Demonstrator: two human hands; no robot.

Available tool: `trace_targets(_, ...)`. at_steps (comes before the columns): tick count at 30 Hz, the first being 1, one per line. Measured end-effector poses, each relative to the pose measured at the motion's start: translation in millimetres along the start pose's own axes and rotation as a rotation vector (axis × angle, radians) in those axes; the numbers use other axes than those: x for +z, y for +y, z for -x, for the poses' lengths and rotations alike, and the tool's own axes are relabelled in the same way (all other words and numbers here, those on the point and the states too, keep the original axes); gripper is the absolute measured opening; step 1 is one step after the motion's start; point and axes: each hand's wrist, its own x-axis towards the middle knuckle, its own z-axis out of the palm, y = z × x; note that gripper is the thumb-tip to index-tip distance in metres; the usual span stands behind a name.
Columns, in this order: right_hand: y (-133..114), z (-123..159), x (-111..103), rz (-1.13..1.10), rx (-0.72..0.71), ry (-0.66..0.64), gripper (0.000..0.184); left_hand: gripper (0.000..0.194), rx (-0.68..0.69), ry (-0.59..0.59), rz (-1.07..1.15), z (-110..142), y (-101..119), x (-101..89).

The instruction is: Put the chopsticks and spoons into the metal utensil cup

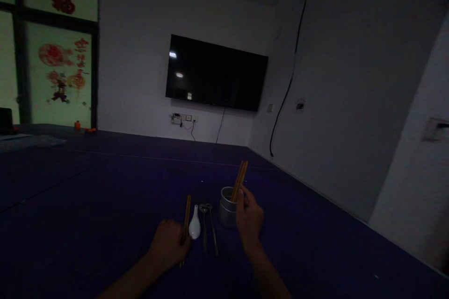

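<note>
My right hand (249, 217) pinches a small bundle of wooden chopsticks (240, 180). They tilt over the mouth of a grey metal cup (228, 215), their lower ends at or inside the rim; I cannot tell how deep. Curled on the left, my left hand (169, 244) closes on another set of chopsticks (187, 215), which lies lengthwise on the purple surface (122, 224). Between the hands rest a white soup spoon (195, 226) and two metal spoons (204, 229) side by side, handles pointing toward me.
A dark television (215, 74) hangs on the far wall above some sockets (184, 118). A black cable (282, 107) runs down the right wall. At the far left are a glass door (59, 74) with red decorations, a small orange object (77, 125) and crumpled clear plastic (31, 142).
</note>
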Motion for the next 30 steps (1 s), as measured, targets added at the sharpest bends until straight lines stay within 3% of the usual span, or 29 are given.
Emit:
trace_targets(9, -30, 59, 21, 0.092, -0.380, -0.365, 0.039, 0.035, 0.010, -0.020, 0.039, 1, -1, -1.0)
trace_targets(15, -30, 65, 26, 0.166, -0.355, -0.512, 0.032, 0.034, -0.029, -0.011, -0.003, 1, 0, -1.3)
trace_targets(30, -23, 64, 30, 0.183, -0.317, -0.542, 0.030, 0.031, -0.203, -0.055, -0.014, 2, 1, -7.0)
